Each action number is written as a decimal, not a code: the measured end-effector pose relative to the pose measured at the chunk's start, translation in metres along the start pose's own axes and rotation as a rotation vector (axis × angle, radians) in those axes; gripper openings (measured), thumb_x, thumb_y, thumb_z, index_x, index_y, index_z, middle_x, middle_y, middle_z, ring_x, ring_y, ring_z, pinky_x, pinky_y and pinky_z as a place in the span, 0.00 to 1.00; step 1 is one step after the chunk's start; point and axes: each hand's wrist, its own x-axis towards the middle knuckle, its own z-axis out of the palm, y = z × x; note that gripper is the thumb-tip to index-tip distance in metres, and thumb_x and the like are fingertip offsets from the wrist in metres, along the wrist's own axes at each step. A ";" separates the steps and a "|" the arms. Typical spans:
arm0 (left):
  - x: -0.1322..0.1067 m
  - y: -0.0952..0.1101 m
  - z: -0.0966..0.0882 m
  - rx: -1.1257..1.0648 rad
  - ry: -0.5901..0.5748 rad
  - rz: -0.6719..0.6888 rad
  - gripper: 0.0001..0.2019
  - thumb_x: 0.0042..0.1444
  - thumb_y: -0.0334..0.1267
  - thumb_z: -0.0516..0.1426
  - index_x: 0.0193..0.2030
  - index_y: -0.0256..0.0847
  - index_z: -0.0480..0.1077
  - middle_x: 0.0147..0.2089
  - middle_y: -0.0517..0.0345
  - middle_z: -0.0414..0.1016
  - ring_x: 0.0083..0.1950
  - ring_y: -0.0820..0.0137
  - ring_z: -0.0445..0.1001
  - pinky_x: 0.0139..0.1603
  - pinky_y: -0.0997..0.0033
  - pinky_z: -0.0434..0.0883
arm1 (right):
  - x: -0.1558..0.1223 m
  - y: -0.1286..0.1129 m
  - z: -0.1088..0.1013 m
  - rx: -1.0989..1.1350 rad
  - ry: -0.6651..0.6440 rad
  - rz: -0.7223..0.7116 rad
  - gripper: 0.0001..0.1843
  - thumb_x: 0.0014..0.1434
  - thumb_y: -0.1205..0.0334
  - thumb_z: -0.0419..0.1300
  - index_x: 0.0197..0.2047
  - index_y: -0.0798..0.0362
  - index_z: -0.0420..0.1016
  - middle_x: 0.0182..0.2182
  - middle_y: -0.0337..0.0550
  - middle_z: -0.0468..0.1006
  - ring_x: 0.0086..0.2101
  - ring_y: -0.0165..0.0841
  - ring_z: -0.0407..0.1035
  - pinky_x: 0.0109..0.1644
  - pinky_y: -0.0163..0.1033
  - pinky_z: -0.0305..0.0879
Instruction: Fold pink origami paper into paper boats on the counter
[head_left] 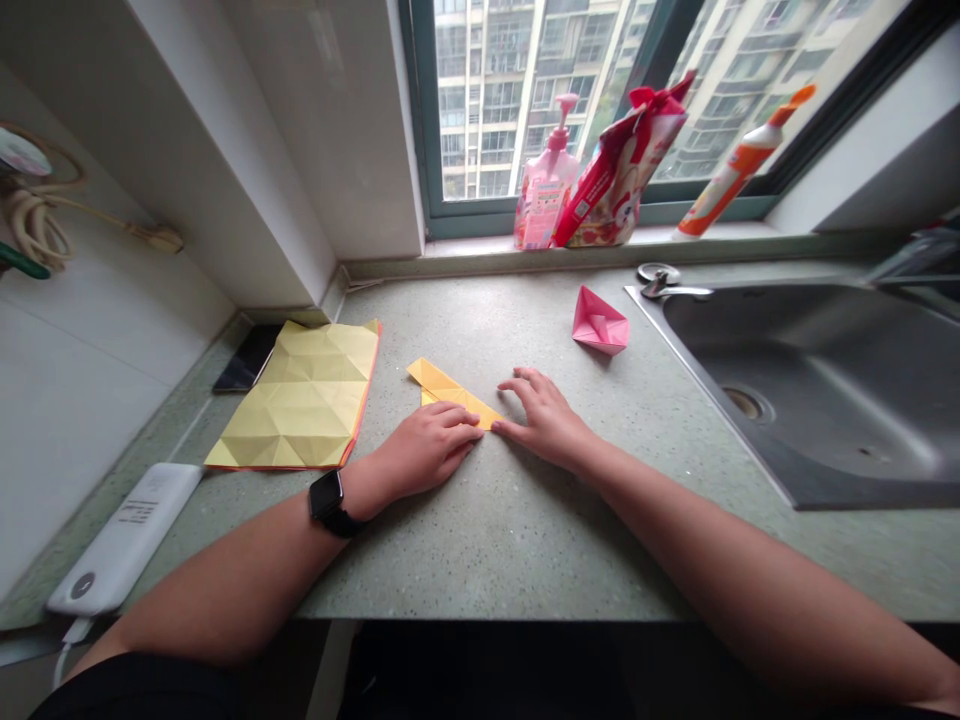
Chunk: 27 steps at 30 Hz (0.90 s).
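A folded piece of yellow-orange origami paper point(442, 383) lies on the counter in front of me, creased into a long shape that narrows to a point at its right end. My left hand point(439, 437), with a black watch on its wrist, rests over the paper's lower edge, fingers together and curled down onto it; its thumb is mostly hidden. My right hand point(547, 415) is open just to the right, fingers spread above the counter and the thumb tip at the paper's pointed end. Beyond it stands a pink folded paper piece point(600, 322).
Creased yellow sheets point(300, 390) lie at left, partly over a dark phone point(246, 358). A white power bank point(124, 540) with a cable sits near the front-left edge. A steel sink point(817, 390) is at right. A pump bottle point(545, 195), a red bag point(626, 170) and an orange-white bottle point(739, 170) line the sill.
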 end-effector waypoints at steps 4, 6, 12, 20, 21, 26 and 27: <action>0.000 -0.001 0.001 -0.005 0.009 0.003 0.12 0.77 0.34 0.56 0.57 0.42 0.81 0.60 0.48 0.84 0.62 0.58 0.81 0.66 0.52 0.78 | 0.000 0.008 -0.005 -0.002 -0.045 0.027 0.34 0.62 0.46 0.73 0.68 0.46 0.74 0.75 0.60 0.66 0.75 0.58 0.58 0.78 0.67 0.58; 0.000 -0.001 0.001 -0.006 0.010 0.003 0.12 0.77 0.35 0.56 0.57 0.42 0.81 0.60 0.48 0.84 0.61 0.57 0.81 0.65 0.52 0.78 | 0.000 0.012 -0.007 0.028 -0.060 0.028 0.35 0.62 0.47 0.73 0.69 0.45 0.74 0.75 0.58 0.66 0.75 0.57 0.58 0.79 0.66 0.58; -0.001 -0.002 0.001 -0.028 0.022 0.006 0.12 0.77 0.35 0.56 0.57 0.43 0.80 0.60 0.48 0.83 0.62 0.58 0.81 0.65 0.53 0.79 | 0.005 0.016 -0.017 0.184 -0.001 -0.058 0.27 0.64 0.57 0.70 0.66 0.43 0.77 0.69 0.52 0.74 0.70 0.50 0.68 0.75 0.60 0.65; -0.005 -0.003 0.006 -0.039 0.013 0.002 0.18 0.78 0.35 0.54 0.70 0.41 0.73 0.70 0.44 0.78 0.71 0.55 0.76 0.74 0.45 0.74 | -0.002 -0.016 -0.034 0.094 0.118 -0.300 0.12 0.74 0.61 0.61 0.45 0.45 0.87 0.42 0.46 0.85 0.44 0.41 0.79 0.52 0.50 0.77; -0.005 -0.002 0.006 -0.050 0.003 -0.014 0.20 0.77 0.36 0.54 0.72 0.40 0.71 0.72 0.42 0.76 0.73 0.54 0.74 0.75 0.44 0.73 | -0.004 -0.020 -0.034 0.047 0.104 -0.314 0.12 0.74 0.61 0.60 0.45 0.44 0.88 0.42 0.47 0.85 0.43 0.41 0.78 0.51 0.49 0.76; -0.006 0.005 0.006 -0.164 -0.003 -0.088 0.26 0.76 0.38 0.57 0.77 0.41 0.62 0.75 0.40 0.72 0.77 0.55 0.71 0.77 0.47 0.72 | -0.014 -0.031 -0.030 -0.106 -0.011 -0.306 0.13 0.73 0.63 0.61 0.52 0.43 0.88 0.47 0.47 0.86 0.44 0.42 0.78 0.51 0.50 0.77; -0.006 0.006 0.005 -0.190 0.006 -0.089 0.26 0.76 0.38 0.57 0.77 0.41 0.61 0.75 0.41 0.72 0.76 0.56 0.72 0.76 0.48 0.73 | -0.014 -0.031 -0.029 -0.120 -0.027 -0.305 0.13 0.73 0.62 0.61 0.52 0.43 0.88 0.47 0.48 0.86 0.45 0.43 0.78 0.51 0.51 0.77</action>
